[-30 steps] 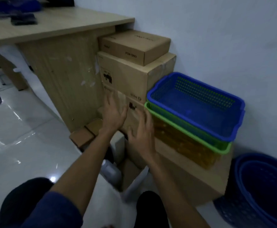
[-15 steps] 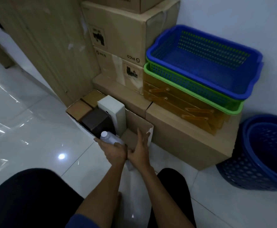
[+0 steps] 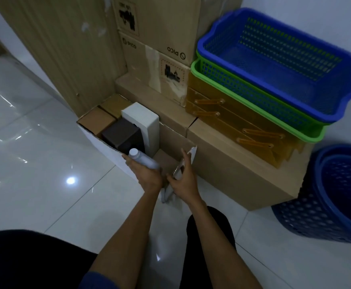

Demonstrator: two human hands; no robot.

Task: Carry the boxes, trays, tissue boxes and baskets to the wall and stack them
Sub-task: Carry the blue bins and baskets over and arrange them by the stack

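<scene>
The open box (image 3: 116,157) sits on the floor, pushed against the cartons (image 3: 232,170) stacked at the wall. The left hand (image 3: 148,177) grips its near white side beside a white bottle (image 3: 143,159) — fingertips hidden. The right hand (image 3: 184,182) pinches the end flap, fingers (image 3: 184,158) pressed together along it.

I see glossy white tile floor (image 3: 45,163), thin grout lines crossing it. Bright glare spot (image 3: 70,180) on tile at left. Plain white wall (image 3: 316,9) top right. Wood-grain desk panel (image 3: 66,49) upright, top left. Light dim.
</scene>
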